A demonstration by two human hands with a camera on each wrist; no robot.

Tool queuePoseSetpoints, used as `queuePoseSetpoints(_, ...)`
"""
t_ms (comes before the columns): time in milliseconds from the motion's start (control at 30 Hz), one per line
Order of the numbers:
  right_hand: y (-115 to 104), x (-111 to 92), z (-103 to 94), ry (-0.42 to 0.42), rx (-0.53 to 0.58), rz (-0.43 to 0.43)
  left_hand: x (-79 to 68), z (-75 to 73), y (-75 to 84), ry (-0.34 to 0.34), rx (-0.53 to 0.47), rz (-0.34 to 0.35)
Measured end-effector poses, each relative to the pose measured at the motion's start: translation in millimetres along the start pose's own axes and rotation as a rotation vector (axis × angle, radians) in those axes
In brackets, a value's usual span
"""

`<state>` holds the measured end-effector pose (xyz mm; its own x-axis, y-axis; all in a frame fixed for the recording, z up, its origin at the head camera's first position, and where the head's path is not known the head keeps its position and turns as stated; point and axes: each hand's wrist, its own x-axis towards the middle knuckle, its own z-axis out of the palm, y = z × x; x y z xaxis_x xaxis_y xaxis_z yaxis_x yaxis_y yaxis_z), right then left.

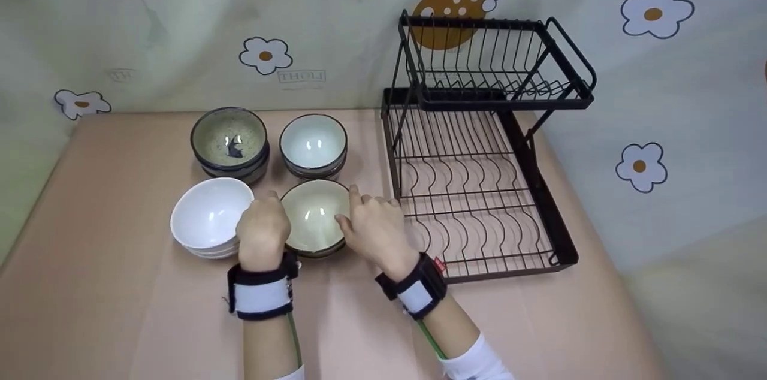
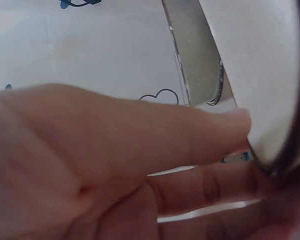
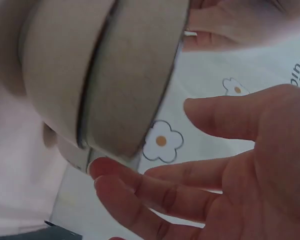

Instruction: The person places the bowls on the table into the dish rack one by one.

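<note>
A cream bowl [image 1: 314,215] with a dark rim sits nested on another bowl, between my two hands. At its left side, my left hand [image 1: 263,227] holds the edge; in the left wrist view the thumb [image 2: 230,125] meets the bowl [image 2: 270,75] and the fingers bend in below, their tips partly hidden. My right hand [image 1: 380,230] is at the bowl's right side. In the right wrist view its thumb stands apart from the stacked bowl [image 3: 135,75], and its loosely spread fingers [image 3: 130,200] reach close beneath the rim; contact is unclear.
Stacked white bowls [image 1: 210,212] stand just left of my left hand. Behind are stacks of speckled green-brown bowls [image 1: 228,137] and pale blue bowls [image 1: 314,140]. A black two-tier dish rack [image 1: 566,242] stands to the right, by a patterned cloth backdrop [image 1: 359,38].
</note>
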<state>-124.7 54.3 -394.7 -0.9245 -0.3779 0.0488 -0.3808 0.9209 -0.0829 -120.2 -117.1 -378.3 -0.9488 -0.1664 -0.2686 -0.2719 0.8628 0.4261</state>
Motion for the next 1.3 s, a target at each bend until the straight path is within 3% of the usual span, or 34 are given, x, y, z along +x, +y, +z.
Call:
queuePoseSetpoints(367, -3, 6, 18.6, 0.006, 0.045, 0.113, 4.5, 2.1, 0.0, -0.062, 0.005, -0.019)
queuePoseSetpoints(500, -4, 8, 21.7, -0.006, 0.130, 0.152, 3.2, 2.7, -1.3, -0.028, 0.024, 0.015)
queuePoseSetpoints(733, -2, 10, 24.6, -0.038, 0.281, 0.130, -1.7, 1.3, -3.2, 0.037, 0.061, 0.151)
queuePoseSetpoints(867, -1, 10, 23.4, -0.034, 0.356, 0.143, -2.3, 0.8, -3.0, 0.042, 0.080, 0.190)
queuePoseSetpoints(1067, 1, 10, 20.7, 0.026, 0.391, 0.146, -2.3, 1.1, -0.6, 0.062, 0.080, 0.208)
queuePoseSetpoints(1300, 10, 8, 12.6, 0.118, 0.473, 0.133, -7.8, -1.5, 8.4, 0.132, 0.046, 0.237)
